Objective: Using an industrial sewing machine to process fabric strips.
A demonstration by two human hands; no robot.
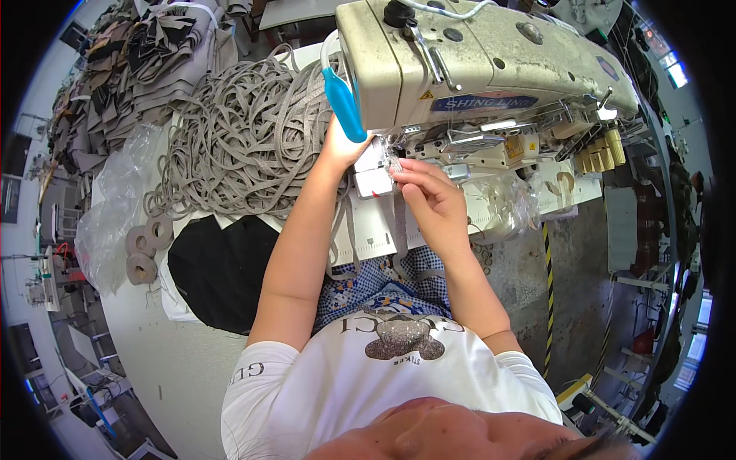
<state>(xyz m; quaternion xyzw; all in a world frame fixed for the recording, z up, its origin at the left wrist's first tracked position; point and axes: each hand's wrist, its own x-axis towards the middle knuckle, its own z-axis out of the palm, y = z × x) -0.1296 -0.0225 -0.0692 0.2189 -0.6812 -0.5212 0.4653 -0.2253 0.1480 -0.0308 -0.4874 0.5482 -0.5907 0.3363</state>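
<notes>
Left hand [347, 147]: fingers mostly hidden behind blue tube [343, 103] and sewing machine [460, 65] head. Right hand [435, 198]: grey piece [395, 165] at fingertips too small to tell whether pinched. Machine top cut off by upper picture edge. Table [366, 236]: left edge partly hidden under grey webbing heap [245, 138].

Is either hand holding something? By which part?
Right hand: apparently a grey strip, by the portion beside the sewing machine. Left hand: fingers hidden, cannot tell.
</notes>
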